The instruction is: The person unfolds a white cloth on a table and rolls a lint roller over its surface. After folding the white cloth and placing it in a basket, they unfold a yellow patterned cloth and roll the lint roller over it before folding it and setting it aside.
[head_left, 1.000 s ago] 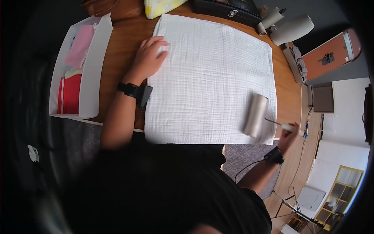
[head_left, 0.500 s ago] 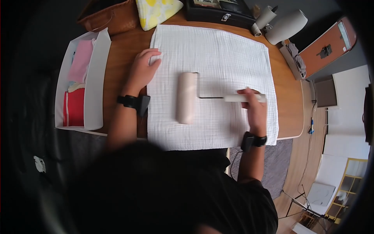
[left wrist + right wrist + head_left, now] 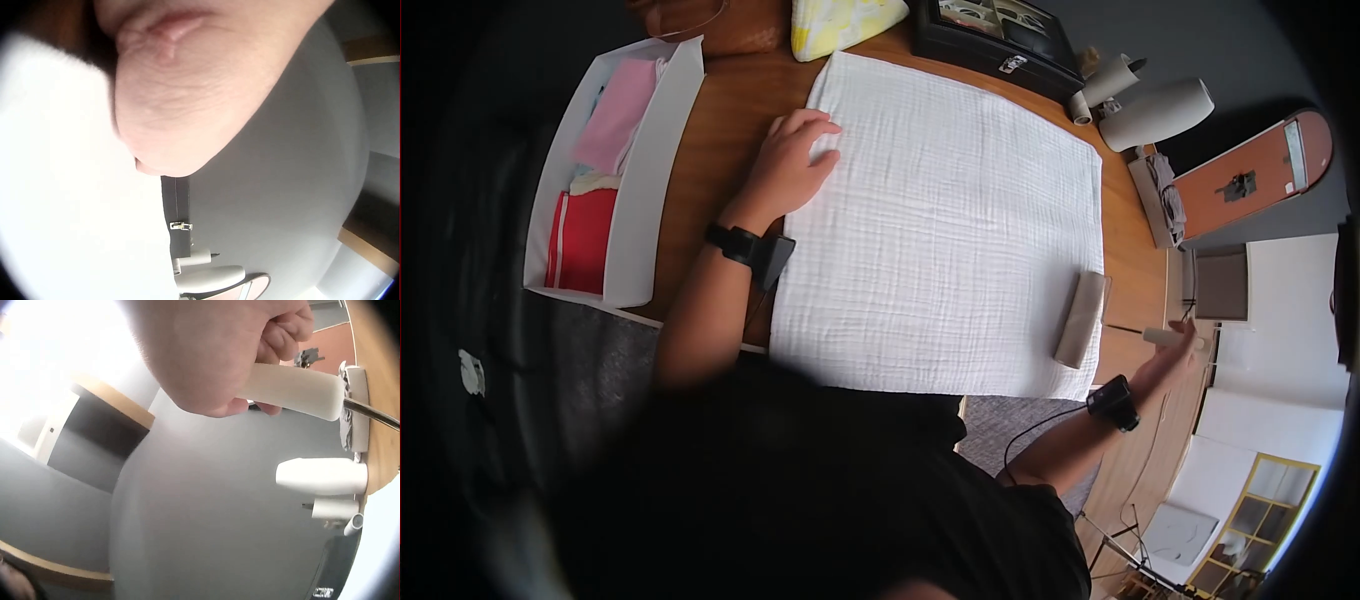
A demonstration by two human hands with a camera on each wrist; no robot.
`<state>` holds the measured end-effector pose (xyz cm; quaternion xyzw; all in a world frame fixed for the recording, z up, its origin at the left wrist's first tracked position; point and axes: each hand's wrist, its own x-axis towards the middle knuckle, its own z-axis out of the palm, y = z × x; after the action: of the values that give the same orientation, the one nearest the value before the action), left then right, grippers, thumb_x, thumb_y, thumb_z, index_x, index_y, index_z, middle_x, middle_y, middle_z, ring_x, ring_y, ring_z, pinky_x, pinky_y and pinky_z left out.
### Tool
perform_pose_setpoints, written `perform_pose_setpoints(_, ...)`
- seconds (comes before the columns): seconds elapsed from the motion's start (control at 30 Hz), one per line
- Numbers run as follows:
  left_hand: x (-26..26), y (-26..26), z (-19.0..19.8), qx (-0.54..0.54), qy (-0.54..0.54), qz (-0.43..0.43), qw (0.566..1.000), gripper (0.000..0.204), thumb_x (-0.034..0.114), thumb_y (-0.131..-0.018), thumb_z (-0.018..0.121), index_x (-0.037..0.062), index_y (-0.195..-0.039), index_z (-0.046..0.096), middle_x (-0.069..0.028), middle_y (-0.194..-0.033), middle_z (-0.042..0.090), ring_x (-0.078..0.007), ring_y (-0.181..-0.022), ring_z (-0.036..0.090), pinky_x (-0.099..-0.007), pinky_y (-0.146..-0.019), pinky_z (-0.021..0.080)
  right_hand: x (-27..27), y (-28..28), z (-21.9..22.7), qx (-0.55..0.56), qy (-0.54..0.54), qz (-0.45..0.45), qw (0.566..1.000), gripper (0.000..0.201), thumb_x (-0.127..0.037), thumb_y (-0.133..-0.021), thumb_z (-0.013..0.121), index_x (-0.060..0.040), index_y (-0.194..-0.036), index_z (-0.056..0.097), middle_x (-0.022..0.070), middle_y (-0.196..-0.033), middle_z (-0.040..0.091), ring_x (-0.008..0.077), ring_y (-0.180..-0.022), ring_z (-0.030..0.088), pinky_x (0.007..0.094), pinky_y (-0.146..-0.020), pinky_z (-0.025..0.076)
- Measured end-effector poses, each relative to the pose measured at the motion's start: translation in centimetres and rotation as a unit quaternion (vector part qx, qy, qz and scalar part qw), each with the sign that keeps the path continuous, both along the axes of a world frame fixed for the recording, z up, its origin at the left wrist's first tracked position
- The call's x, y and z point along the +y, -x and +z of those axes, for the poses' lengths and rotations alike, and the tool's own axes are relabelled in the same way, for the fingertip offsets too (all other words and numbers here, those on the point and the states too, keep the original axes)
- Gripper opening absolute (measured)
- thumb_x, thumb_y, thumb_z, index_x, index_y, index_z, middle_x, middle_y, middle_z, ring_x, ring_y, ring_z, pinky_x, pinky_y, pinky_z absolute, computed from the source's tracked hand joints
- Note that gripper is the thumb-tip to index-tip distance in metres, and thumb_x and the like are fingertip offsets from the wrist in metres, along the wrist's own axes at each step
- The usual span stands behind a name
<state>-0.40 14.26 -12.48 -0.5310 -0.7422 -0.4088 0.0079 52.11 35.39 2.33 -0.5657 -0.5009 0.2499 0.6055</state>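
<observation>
A white crinkled cloth (image 3: 950, 220) lies spread on the wooden table. My left hand (image 3: 788, 168) rests on its upper left edge, fingers relaxed; in the left wrist view the left hand (image 3: 187, 94) lies against the bright cloth. Over at the cloth's right edge is a lint roller (image 3: 1082, 320), its roll tilted slightly on the fabric. My right hand (image 3: 1170, 362) grips the roller's white handle beyond the table's right edge. From the right wrist, the fingers are curled round the white handle (image 3: 297, 390), and a thin metal rod (image 3: 375, 414) leaves its end.
A white bin (image 3: 635, 240) with folded pink and red fabrics stands at the left. Along the back are a brown leather bag (image 3: 720, 30), a yellow-and-white cloth (image 3: 840, 25) and a black case (image 3: 1000, 50). A white vase (image 3: 1160, 115) and a small box (image 3: 1157, 200) stand back right.
The lint roller went from the right of the cloth to its left part half a second ago, and is now back at the right edge. My left hand stays on the cloth.
</observation>
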Motion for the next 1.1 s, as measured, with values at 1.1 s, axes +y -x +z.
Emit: perform_pose_setpoints(1.1,0.1,0.1,-0.6,0.036,0.001,0.005,0.999,0.025,0.006,-0.100,0.066,0.0106,-0.125,0.068,-0.0085,-0.137,0.062,-0.0360,-0.128,0.057,-0.0453,-0.110,0.049,5.1,0.6,-4.0,0.052,0.123,0.116,0.984,0.031,-0.037,-0.102,0.074,-0.0066,-0.098,0.070,-0.0004,-0.084,0.061,0.0067,-0.072,0.052,0.0231,-0.062,0.038)
